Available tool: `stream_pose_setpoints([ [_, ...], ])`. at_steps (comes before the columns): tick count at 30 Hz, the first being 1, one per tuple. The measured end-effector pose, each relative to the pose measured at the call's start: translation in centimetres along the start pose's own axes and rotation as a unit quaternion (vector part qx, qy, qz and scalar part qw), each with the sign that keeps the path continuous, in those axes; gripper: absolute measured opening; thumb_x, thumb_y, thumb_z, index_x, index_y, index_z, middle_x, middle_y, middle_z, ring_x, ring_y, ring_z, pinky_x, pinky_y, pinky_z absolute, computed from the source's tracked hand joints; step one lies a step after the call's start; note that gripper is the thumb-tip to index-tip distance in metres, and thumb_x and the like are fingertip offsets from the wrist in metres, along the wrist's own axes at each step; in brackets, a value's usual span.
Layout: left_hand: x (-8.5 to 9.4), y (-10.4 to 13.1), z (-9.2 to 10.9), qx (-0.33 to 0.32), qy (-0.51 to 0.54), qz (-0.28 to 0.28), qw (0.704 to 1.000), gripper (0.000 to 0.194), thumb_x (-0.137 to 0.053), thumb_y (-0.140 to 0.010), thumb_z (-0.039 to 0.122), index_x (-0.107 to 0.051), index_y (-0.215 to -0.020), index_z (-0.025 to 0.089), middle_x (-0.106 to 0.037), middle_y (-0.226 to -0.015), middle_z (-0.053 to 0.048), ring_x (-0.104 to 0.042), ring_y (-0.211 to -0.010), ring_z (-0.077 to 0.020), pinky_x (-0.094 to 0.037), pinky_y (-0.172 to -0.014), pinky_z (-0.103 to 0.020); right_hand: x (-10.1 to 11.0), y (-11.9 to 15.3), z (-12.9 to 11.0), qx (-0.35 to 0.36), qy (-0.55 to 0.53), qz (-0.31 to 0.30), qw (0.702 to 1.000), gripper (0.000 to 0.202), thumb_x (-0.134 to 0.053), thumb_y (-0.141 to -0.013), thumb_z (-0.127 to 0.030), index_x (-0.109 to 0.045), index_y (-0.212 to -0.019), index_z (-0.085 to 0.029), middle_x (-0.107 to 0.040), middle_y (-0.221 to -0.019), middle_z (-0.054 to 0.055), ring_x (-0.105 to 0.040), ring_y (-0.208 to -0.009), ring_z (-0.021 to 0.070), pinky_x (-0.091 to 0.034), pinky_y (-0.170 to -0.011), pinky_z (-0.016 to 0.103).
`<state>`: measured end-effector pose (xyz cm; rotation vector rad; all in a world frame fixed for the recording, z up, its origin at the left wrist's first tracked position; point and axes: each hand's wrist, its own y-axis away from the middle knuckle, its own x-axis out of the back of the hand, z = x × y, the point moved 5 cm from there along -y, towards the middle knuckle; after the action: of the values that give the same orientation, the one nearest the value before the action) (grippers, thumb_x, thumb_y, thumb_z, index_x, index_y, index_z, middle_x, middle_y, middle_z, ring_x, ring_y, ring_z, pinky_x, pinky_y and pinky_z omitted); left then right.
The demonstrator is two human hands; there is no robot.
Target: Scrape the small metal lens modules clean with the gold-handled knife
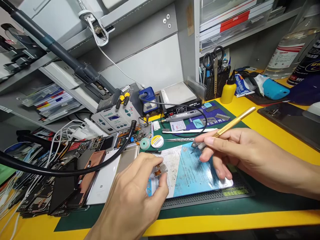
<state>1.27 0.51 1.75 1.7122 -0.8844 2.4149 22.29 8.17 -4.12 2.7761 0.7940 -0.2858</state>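
My left hand [140, 186] pinches a small metallic part with a brown flex piece [160, 169] between thumb and fingers, above the left side of a blue and white printed sheet [187, 180]. In my right hand [230, 150] is a gold-coloured pen-like tool [235, 121], its rear end pointing up and right. The tool's front end, near a small dark item, is partly hidden by my fingers over the sheet's upper part. The sheet rests on a grey perforated mat [200, 199].
Stacked phone parts [72, 180] and cables fill the left. A black hose [75, 171] curves across them. Behind stand a soldering station [115, 118], a heating plate [178, 95], a tool holder [217, 81] and a yellow bottle [228, 90]. Tweezers [178, 140] lie beyond the sheet.
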Motion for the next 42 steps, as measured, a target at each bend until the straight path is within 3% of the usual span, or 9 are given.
stream_pose_setpoints([
  [4, -1.0, 0.1, 0.5, -0.021, 0.019, -0.008, 1.000, 0.024, -0.062, -0.090, 0.010, -0.064, -0.113, 0.016, -0.066, -0.101, -0.005, -0.063, -0.083, -0.0139, -0.050, -0.069, -0.026, 0.1, 0.1, 0.6, -0.004, 0.042, -0.010, 0.999, 0.037, -0.068, -0.094, -0.050, -0.072, -0.085, -0.014, -0.069, -0.068, 0.005, -0.061, -0.049, 0.0119, -0.050, -0.047, 0.021],
  [13, -2.2, -0.6, 2.2, -0.076, 0.001, 0.011, 0.997, 0.029, -0.064, -0.090, 0.013, -0.063, -0.119, 0.014, -0.068, -0.102, -0.008, -0.067, -0.086, -0.0191, -0.056, -0.068, -0.032, -0.7, 1.1, -0.1, 0.034, 0.070, -0.022, 0.997, 0.028, -0.072, -0.092, -0.046, -0.065, -0.086, -0.019, -0.067, -0.073, 0.000, -0.062, -0.054, 0.0111, -0.048, -0.046, 0.018],
  [18, -2.7, -0.7, 2.4, -0.080, 0.000, -0.012, 0.997, 0.023, -0.063, -0.092, 0.014, -0.064, -0.115, 0.016, -0.071, -0.101, -0.006, -0.070, -0.089, -0.0198, -0.057, -0.070, -0.033, -1.0, 1.6, 0.0, 0.042, 0.107, -0.022, 0.993, 0.026, -0.067, -0.096, -0.045, -0.064, -0.084, -0.021, -0.057, -0.057, -0.005, -0.053, -0.048, 0.0077, -0.042, -0.043, 0.014],
  [23, -3.0, -0.6, 2.0, -0.111, -0.002, 0.004, 0.994, 0.020, -0.066, -0.091, 0.014, -0.068, -0.111, 0.017, -0.074, -0.103, -0.005, -0.072, -0.090, -0.0192, -0.060, -0.078, -0.032, -1.1, 1.8, 0.2, 0.083, 0.145, -0.003, 0.986, 0.018, -0.071, -0.093, -0.038, -0.064, -0.086, -0.023, -0.053, -0.057, -0.007, -0.049, -0.048, 0.0079, -0.041, -0.043, 0.017],
  [29, -3.2, -0.1, 1.4, -0.115, 0.004, -0.003, 0.993, 0.024, -0.068, -0.091, 0.014, -0.070, -0.113, 0.019, -0.075, -0.111, -0.004, -0.072, -0.095, -0.0168, -0.059, -0.082, -0.028, -1.1, 2.8, -0.2, 0.179, 0.254, 0.024, 0.950, 0.004, -0.068, -0.095, -0.027, -0.071, -0.092, -0.026, -0.062, -0.075, -0.003, -0.055, -0.067, 0.0122, -0.046, -0.060, 0.021],
  [37, -3.5, 0.2, 1.3, -0.116, -0.022, -0.012, 0.993, 0.028, -0.063, -0.092, 0.013, -0.070, -0.117, 0.022, -0.074, -0.112, -0.006, -0.073, -0.095, -0.0175, -0.054, -0.068, -0.026, -1.1, 2.6, 0.0, 0.129, 0.204, 0.027, 0.970, 0.002, -0.070, -0.093, -0.027, -0.073, -0.093, -0.026, -0.062, -0.074, -0.003, -0.049, -0.056, 0.0094, -0.040, -0.048, 0.020],
  [42, -3.7, 0.9, 0.7, -0.134, -0.033, -0.024, 0.990, 0.033, -0.061, -0.091, 0.009, -0.069, -0.121, 0.020, -0.071, -0.119, -0.009, -0.072, -0.096, -0.0174, -0.059, -0.076, -0.027, -1.0, 2.6, 0.1, 0.125, 0.213, 0.033, 0.968, 0.002, -0.073, -0.092, -0.027, -0.073, -0.092, -0.026, -0.059, -0.069, -0.003, -0.051, -0.056, 0.0100, -0.042, -0.049, 0.020],
])
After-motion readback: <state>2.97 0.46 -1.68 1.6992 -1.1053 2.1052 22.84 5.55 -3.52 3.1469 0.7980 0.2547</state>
